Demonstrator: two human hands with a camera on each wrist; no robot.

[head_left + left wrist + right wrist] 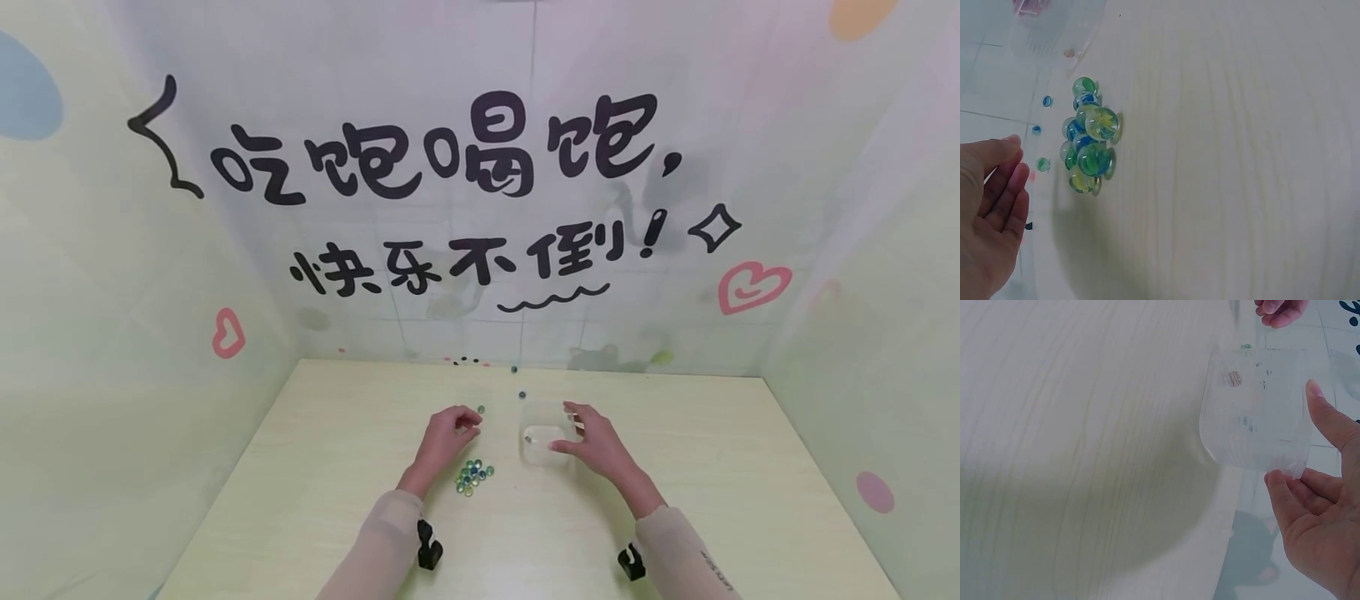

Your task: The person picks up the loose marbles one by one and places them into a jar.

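Head view: right grip [600, 446] clamped on box [536, 456], seemingly steadying it, while left grip [444, 435], apart, eleven o'clock from marbles [474, 472], likely needed closing.

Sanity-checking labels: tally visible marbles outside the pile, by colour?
Blue marbles: 2
Green marble: 1
Brownish marble, in the clear box: 1
Total: 4
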